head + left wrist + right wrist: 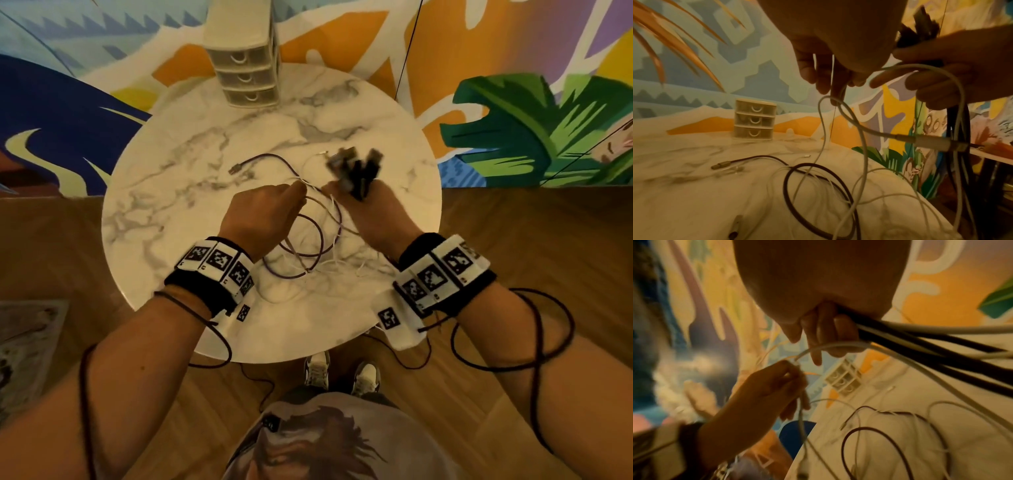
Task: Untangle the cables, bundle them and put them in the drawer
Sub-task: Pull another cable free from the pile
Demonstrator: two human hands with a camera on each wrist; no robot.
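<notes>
A tangle of thin white cables (329, 205) and a purple cable (308, 240) lies on the round marble table (171, 192). My right hand (356, 202) grips a bunch of black and white cables (920, 340) with blurred plug ends (356, 168) sticking up. My left hand (274, 202) pinches a white cable (840, 104) above the pile, close beside the right hand. A white plug (931, 143) dangles from that cable. The purple cable's connector (235, 169) rests on the table. A small three-drawer unit (245, 68) stands at the far edge, all drawers closed.
The table stands against a colourful mural wall (513, 102). The wood floor (513, 240) surrounds it, and my shoes (342, 371) show below the near edge. Thin dark cords (513, 342) loop from my wristbands.
</notes>
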